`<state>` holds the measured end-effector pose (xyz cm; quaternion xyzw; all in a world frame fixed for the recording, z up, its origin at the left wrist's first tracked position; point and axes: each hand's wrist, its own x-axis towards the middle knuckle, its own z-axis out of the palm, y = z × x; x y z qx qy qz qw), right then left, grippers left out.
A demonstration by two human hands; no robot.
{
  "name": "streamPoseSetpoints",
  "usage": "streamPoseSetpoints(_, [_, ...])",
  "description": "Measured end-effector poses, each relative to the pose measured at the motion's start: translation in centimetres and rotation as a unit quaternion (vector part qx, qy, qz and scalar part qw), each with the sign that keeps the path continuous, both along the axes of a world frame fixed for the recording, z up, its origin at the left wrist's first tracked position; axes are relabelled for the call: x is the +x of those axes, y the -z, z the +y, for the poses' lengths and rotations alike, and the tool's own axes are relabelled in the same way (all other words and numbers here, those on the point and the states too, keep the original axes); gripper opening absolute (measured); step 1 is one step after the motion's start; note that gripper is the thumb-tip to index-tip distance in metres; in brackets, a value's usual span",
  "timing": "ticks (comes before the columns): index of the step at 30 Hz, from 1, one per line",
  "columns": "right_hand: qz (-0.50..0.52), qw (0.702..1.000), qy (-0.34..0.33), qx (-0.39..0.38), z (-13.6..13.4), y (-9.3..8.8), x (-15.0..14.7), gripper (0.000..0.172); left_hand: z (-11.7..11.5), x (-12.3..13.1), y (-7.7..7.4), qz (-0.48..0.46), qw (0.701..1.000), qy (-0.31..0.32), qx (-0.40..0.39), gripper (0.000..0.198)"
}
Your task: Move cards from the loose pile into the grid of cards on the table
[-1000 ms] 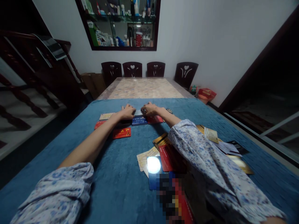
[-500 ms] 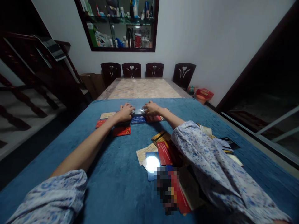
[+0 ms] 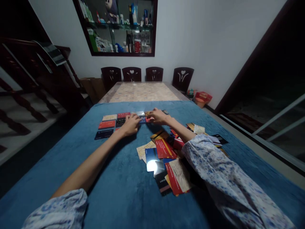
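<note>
Left hand [image 3: 131, 124], right hand [image 3: 158, 116] both curled, fingertips meeting at blue card [image 3: 143, 120] between them; grip unclear.

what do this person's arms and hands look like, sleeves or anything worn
Both arms wear loose pale sleeves with a small blue floral print: the left sleeve and right sleeve end near the elbows, forearms bare below. The left hand and right hand are bare, no gloves; no ring or watch shows.
</note>
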<state>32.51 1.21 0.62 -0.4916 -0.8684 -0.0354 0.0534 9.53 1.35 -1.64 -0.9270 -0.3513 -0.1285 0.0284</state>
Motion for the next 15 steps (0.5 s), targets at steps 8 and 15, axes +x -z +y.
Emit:
streamPoseSetpoints(8, [0.055, 0.997, -0.046, 0.02, -4.3, 1.6, 2.3, 0.028, -4.7, 1.9, 0.5, -0.029, 0.997, 0.067, 0.022, 0.039])
streamPoseSetpoints(15, [0.119, 0.989, -0.08, 0.024, -8.0, 3.2, 4.2, 0.024, -8.7, 4.1, 0.7, -0.013, 0.994, 0.109, 0.008, 0.031])
